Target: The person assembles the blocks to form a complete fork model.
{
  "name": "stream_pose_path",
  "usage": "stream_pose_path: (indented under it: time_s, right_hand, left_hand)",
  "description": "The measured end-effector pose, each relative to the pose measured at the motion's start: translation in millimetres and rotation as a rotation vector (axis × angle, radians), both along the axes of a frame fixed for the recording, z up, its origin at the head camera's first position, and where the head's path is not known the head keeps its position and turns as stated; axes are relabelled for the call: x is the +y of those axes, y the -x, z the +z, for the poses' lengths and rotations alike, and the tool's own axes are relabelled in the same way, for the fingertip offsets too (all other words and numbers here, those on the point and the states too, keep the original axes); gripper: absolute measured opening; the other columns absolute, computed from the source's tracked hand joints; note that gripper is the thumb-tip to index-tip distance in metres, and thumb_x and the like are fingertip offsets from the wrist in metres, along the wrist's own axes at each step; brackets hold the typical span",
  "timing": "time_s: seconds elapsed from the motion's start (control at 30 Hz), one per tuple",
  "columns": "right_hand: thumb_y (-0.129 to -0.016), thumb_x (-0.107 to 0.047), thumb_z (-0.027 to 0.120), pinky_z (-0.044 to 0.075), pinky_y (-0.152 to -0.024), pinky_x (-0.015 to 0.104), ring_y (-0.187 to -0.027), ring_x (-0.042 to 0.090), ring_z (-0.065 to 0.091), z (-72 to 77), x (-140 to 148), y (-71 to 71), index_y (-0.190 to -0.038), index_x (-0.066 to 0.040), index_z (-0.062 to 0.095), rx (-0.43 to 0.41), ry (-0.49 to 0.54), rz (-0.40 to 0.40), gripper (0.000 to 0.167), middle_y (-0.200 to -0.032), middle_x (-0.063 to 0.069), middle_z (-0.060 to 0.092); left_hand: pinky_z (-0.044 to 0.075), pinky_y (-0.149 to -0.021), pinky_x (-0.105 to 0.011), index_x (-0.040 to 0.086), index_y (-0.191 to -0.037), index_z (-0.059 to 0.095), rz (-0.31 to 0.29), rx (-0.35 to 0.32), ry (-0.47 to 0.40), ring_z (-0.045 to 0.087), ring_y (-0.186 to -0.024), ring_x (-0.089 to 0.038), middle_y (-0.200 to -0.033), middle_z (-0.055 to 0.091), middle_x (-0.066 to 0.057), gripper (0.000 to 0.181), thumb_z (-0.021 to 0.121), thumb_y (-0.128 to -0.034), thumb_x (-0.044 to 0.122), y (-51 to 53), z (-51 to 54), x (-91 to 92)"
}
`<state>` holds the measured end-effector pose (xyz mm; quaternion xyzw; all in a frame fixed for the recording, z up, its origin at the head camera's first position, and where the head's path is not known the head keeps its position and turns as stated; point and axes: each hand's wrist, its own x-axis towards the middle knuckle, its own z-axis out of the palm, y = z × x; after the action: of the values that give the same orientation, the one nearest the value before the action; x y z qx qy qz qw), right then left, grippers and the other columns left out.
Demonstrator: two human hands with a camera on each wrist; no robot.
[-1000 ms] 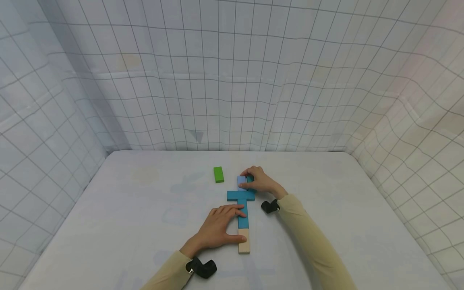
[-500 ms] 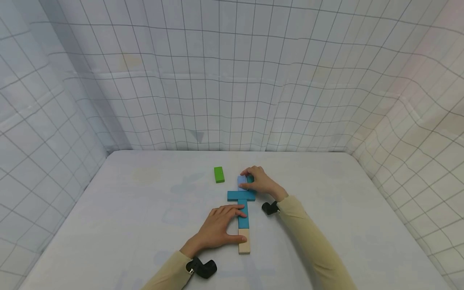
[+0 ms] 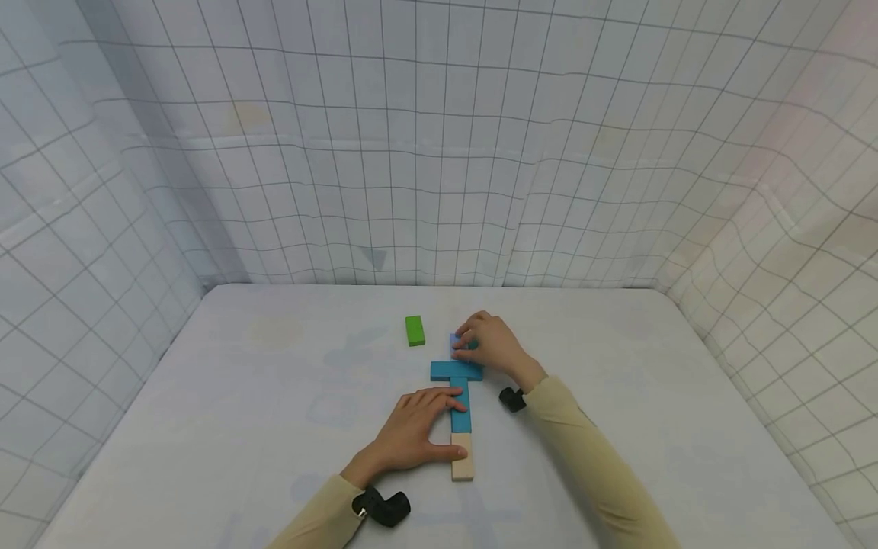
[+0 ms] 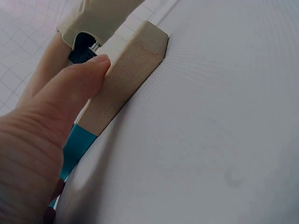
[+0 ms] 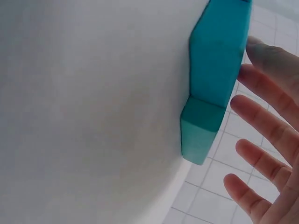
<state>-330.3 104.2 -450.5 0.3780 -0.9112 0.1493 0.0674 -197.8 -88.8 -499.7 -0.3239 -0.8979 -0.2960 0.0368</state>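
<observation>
Blocks (image 3: 461, 422) lie under the left grip (image 3: 411, 431), spread wide and touching them, and right grip (image 3: 494, 345), fingers apart, pinching none.

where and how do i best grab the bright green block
Probably best from above, pinching the bright green block midway along its two long sides: it lies flat on the table, apart from the other blocks, so both long sides look free.

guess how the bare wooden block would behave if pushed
The wooden block is likely stiff, given its visible grain and straight edges. It probably won't roll, since it lies flat. Pushed forward, it might shove the adjoining blue block, as their ends meet.
</observation>
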Motion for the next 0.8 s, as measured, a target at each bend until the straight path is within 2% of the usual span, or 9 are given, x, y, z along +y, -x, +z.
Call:
stream_pose_path:
  time_s: [0.2,0.3,0.43,0.6,0.8]
  right_hand:
    - [-0.089,-0.037,0.067,0.044,-0.087,0.043,-0.110,0.023,0.050,-0.1,2.8,-10.0,-0.106,-0.019,0.075,0.080,-0.116,0.019,0.026,-0.118,0.003,0.060]
    - [-0.091,-0.033,0.064,0.045,-0.086,0.044,-0.111,0.024,0.050,-1.8,5.0,-16.7,-0.112,-0.019,0.073,0.096,-0.122,0.021,0.026,-0.119,0.005,0.059]
    - [-0.093,-0.030,0.063,0.045,-0.086,0.046,-0.111,0.025,0.050,-3.5,6.6,-26.5,-0.112,-0.018,0.072,0.103,-0.101,0.007,0.025,-0.118,0.006,0.060]
    - [-0.093,-0.032,0.062,0.044,-0.085,0.046,-0.112,0.025,0.050,-2.2,5.5,-37.5,-0.114,-0.019,0.072,0.118,-0.122,-0.040,0.027,-0.119,0.008,0.059]
    - [-0.095,-0.037,0.057,0.041,-0.090,0.048,-0.120,0.029,0.047,-0.8,2.6,-52.1,-0.126,-0.019,0.064,0.077,-0.197,-0.119,0.036,-0.131,0.013,0.051]
  left_hand:
    - [0.031,-0.095,-0.049,0.030,-0.123,0.054,0.010,-0.001,0.007,0.035,-0.130,-0.019,-0.144,0.039,0.009,0.054,0.065,-0.0803,0.061,-0.8,0.7,-0.4]
    - [0.031,-0.095,-0.049,0.030,-0.123,0.053,0.011,-0.017,0.006,0.034,-0.131,-0.018,-0.144,0.039,0.009,0.054,0.064,-0.0802,0.062,-1.1,1.2,-0.7]
    - [0.030,-0.096,-0.048,0.031,-0.123,0.053,0.011,-0.038,0.014,0.033,-0.132,-0.016,-0.145,0.037,0.011,0.055,0.063,-0.0802,0.063,-0.6,0.0,-0.5]
    - [0.031,-0.096,-0.048,0.029,-0.123,0.054,0.007,-0.020,0.012,0.034,-0.131,-0.017,-0.144,0.038,0.009,0.054,0.064,-0.0803,0.061,-0.9,1.1,0.5]
    - [0.031,-0.095,-0.048,0.029,-0.122,0.054,0.008,-0.004,0.009,0.034,-0.131,-0.018,-0.144,0.039,0.008,0.054,0.064,-0.0802,0.062,-0.6,1.1,0.3]
